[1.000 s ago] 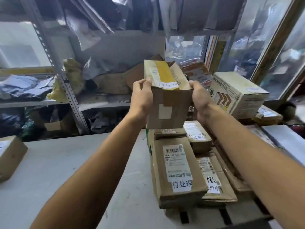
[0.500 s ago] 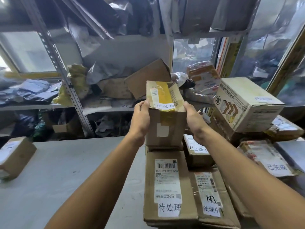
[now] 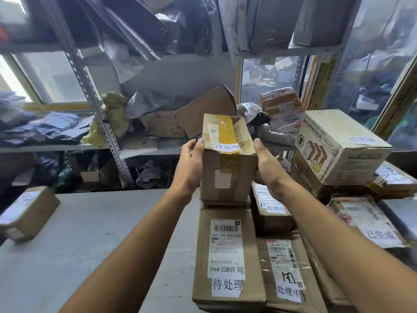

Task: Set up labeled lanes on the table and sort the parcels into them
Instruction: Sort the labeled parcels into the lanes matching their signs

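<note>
Along the right part of the grey surface (image 3: 74, 240) parcels lie packed side by side: a long flat box with a barcode label (image 3: 228, 256) marked 待处理, a second flat box (image 3: 284, 269) marked 处理中 touching its right side, and a smaller box (image 3: 269, 206) behind that one. Further right a white printed carton (image 3: 343, 147) sits tilted on other parcels, and a flat packet (image 3: 370, 222) reads 已完成. One lone brown box (image 3: 27, 213) rests at the left edge. Behind the far edge stands a metal shelf rack (image 3: 94, 102) stuffed with grey mailers and loose cardboard.

Both forearms reach forward from the near edge. The left hand (image 3: 188, 168) and right hand (image 3: 268, 170) clasp opposite sides of an upright box with yellow tape (image 3: 228, 159), fingers wrapped round its corners. It stands directly behind the long flat box, its bottom edge level with the packed boxes; whether it rests on anything cannot be told.
</note>
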Demonstrator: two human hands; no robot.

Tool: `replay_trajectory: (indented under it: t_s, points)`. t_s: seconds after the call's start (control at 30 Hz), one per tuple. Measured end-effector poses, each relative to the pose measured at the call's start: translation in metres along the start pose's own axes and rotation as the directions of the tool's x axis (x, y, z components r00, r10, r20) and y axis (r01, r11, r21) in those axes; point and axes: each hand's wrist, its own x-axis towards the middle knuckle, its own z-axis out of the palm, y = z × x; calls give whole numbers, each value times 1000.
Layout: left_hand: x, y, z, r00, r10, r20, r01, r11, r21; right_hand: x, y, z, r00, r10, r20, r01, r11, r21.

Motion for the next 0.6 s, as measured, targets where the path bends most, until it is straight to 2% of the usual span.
replay_trajectory:
  t_s: [0.03,0.1,0.17,0.33,0.47,0.6]
  points:
    - [-1,0,-1,1000,9,-8,-9,1000,18,-2,-2,-1,999,-27,-26,26,999,-35]
    - [-2,-2,-3,999,44,-13,-43,997,72,-10,-7,-1,986,-128,-109,102,971,-218]
    - [-4,-1,-5,995,98,-20,-93,982,166,-19,-10,-2,943,-291,-164,197,882,-429]
    - [-18,7,-12,961,272,-50,-241,914,327,-39,-28,6,835,-542,-93,356,663,-658]
    - [-32,8,-35,911,400,-98,-325,844,427,-55,-44,33,744,-667,42,491,502,-712]
    - [-50,1,-80,863,471,-181,-330,798,505,-64,-53,80,669,-717,194,642,426,-638]
